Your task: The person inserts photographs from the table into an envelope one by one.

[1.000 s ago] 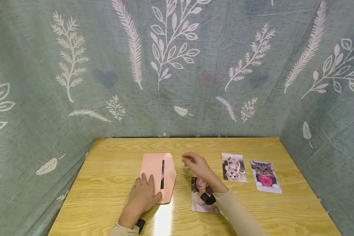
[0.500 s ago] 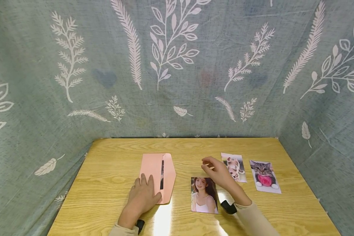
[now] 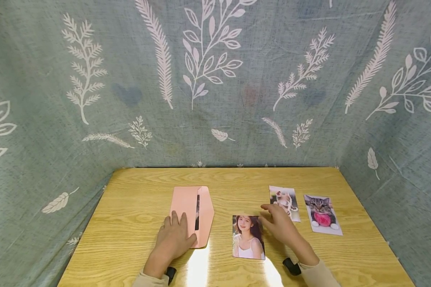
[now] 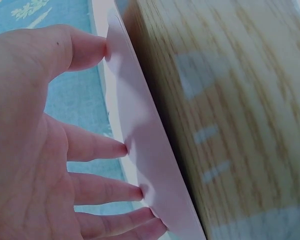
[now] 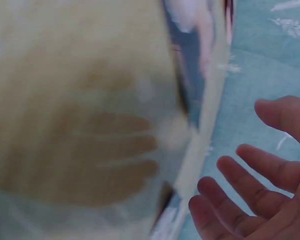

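Observation:
A pink envelope (image 3: 183,198) lies with its flap toward the right, and a dark strip of a picture (image 3: 197,213) shows through its slit. My left hand (image 3: 174,238) rests on it with spread fingers; in the left wrist view the fingertips touch the envelope (image 4: 152,137). Face up to the right lies a photo of a person with long dark hair (image 3: 248,243). Just beside its upper right corner is my right hand (image 3: 281,225), fingers loosely bent. Nothing is held there; in the right wrist view a gap separates the fingers (image 5: 250,190) from the photo (image 5: 187,60).
Behind my right hand lies a photo of an upside-down kitten (image 3: 285,199), partly covered by the fingers. Farther right is a photo of a cat with a pink ball (image 3: 322,215). A leaf-patterned cloth (image 3: 215,79) surrounds the wooden table (image 3: 136,199).
My right hand has moved right and then down toward me, away from the envelope, uncovering the portrait photo. The left hand and envelope have stayed in place.

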Motion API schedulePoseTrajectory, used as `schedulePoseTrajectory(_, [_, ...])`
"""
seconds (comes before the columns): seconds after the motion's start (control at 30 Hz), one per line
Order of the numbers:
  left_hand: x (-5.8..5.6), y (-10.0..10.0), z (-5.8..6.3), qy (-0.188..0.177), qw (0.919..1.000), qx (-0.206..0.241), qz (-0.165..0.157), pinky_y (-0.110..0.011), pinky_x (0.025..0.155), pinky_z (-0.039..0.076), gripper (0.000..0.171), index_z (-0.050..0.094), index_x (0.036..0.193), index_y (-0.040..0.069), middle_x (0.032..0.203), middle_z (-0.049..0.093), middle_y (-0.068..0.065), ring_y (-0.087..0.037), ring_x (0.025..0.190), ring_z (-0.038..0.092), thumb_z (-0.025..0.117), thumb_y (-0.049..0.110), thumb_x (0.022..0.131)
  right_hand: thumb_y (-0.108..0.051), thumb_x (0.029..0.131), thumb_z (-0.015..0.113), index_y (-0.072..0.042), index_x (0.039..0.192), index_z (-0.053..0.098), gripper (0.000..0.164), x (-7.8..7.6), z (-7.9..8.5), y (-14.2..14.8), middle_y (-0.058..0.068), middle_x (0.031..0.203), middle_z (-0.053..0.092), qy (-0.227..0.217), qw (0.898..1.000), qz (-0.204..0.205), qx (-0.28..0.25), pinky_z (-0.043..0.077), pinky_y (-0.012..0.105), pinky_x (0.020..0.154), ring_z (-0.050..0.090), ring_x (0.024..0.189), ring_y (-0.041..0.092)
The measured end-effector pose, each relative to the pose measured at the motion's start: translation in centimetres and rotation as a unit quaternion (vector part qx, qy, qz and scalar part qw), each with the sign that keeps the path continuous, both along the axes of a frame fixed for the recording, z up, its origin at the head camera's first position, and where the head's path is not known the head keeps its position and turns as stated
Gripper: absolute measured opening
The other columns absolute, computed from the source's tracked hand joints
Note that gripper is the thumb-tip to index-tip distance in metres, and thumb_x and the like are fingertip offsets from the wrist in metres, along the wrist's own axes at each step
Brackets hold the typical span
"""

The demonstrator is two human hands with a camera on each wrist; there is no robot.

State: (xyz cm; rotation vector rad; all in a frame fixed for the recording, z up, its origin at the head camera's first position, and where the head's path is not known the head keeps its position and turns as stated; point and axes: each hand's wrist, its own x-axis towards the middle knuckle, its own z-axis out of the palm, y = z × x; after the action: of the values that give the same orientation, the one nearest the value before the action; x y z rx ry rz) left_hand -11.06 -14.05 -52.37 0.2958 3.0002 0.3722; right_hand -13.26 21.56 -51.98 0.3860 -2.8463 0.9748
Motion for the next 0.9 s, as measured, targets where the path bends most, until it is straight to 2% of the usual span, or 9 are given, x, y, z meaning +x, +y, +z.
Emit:
schedulePoseTrajectory(0.3, [0.1, 0.0, -0.1, -0.001, 1.0, -0.005, 0.001, -0.067, 0.099, 0.038, 0.082, 0.042, 0.146, -0.008, 0.145, 0.033, -0.043, -0.06, 0.132, 0.033, 0.062, 0.049, 0.09, -0.019, 0.082, 0.082, 0.005, 0.121, 0.066, 0.048, 0.8, -2.5, 0.6, 0.019, 0.113, 0.065, 0.051, 0.996, 0.001, 0.076, 0.047, 0.055, 0.092, 0.06, 0.106, 0.039])
schedulePoseTrajectory(0.57, [0.1, 0.1, -0.1, -0.002, 1.0, -0.004, 0.0, -0.067, 0.099, 0.038, 0.082, 0.042, 0.146, -0.008, 0.145, 0.034, -0.043, -0.06, 0.132, 0.033, 0.061, 0.049, 0.091, -0.019, 0.078, 0.085, 0.0, 0.114, 0.069, 0.043, 1.0, -2.5, 0.2, 0.017, 0.11, 0.063, 0.073, 0.991, 0.003, 0.116, 0.047, 0.056, 0.087, 0.06, 0.103, 0.037])
schedulePoseTrajectory(0.9, [0.0, 0.1, 0.0, 0.003, 1.0, 0.001, 0.001, -0.067, 0.098, 0.038, 0.08, 0.043, 0.145, -0.009, 0.144, 0.034, -0.043, -0.061, 0.131, 0.033, 0.063, 0.046, 0.09, -0.017, 0.077, 0.086, -0.001, 0.11, 0.069, 0.04, 1.2, -2.2, 0.1, 0.016, 0.109, 0.062, 0.074, 0.99, 0.001, 0.119, 0.047, 0.056, 0.086, 0.059, 0.102, 0.037])
